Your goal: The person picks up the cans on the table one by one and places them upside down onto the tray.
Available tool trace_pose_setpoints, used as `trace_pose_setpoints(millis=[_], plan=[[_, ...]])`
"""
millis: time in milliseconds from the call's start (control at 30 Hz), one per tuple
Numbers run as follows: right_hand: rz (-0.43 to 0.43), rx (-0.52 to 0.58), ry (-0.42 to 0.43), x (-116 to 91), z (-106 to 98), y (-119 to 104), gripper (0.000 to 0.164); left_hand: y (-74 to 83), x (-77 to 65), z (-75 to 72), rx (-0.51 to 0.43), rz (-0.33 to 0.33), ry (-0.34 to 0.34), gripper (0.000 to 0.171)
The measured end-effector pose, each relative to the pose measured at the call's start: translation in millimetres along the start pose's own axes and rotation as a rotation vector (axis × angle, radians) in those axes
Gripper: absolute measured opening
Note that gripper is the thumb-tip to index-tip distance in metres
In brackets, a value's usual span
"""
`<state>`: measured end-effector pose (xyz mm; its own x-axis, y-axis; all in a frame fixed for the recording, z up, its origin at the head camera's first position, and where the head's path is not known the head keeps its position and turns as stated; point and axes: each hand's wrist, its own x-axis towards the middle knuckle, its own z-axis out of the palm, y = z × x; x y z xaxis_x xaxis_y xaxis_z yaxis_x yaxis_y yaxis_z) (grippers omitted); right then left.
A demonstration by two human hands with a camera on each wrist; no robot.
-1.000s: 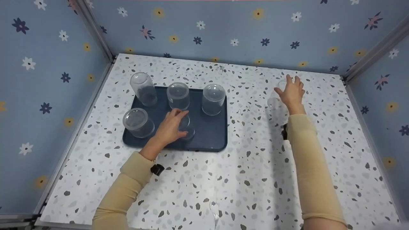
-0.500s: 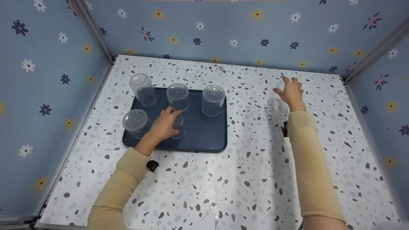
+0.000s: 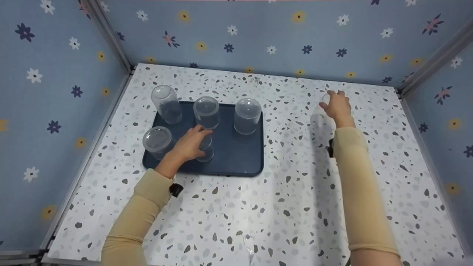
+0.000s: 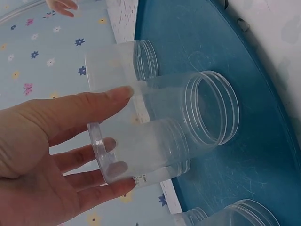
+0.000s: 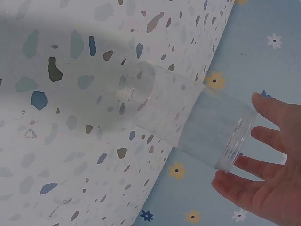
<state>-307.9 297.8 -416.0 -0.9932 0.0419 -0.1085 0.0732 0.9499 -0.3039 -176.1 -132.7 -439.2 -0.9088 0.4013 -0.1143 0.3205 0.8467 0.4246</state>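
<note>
On the dark blue tray (image 3: 236, 162), my left hand (image 3: 187, 145) holds a clear plastic jar (image 3: 207, 150) upside down, thumb on one side and fingers on the other. In the left wrist view the jar's (image 4: 160, 101) threaded mouth faces the tray; whether it touches the tray, I cannot tell. Over at the right, my right hand (image 3: 338, 107) is at the top of another clear jar (image 3: 317, 117) standing on the table. The right wrist view has the fingertips (image 5: 221, 178) around this jar's (image 5: 164, 103) threaded rim, its base on the speckled surface.
Several upturned clear jars share the tray: back left (image 3: 168, 105), back middle (image 3: 207, 112), back right (image 3: 247, 116) and front left (image 3: 158, 142). The speckled table (image 3: 288, 207) is enclosed by flowered blue walls (image 3: 251, 33) at the back and sides.
My left hand has shifted left with its jar on the tray, then held nearly still. The right hand's fingers have drawn in a little around the right-hand jar's top.
</note>
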Motion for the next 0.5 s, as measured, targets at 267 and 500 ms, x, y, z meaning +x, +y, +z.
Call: trace_pose_setpoints(millis=[267, 500], plan=[[0.010, -0.015, 0.006, 3.1, 0.6, 0.3, 0.063, -1.0, 0.3, 1.0, 0.004, 0.006, 0.008, 0.068], [0.027, 0.011, -0.034, 6.4, -1.3, 1.5, 0.068, 0.0, 1.6, 0.4, 0.021, 0.010, 0.011, 0.067]])
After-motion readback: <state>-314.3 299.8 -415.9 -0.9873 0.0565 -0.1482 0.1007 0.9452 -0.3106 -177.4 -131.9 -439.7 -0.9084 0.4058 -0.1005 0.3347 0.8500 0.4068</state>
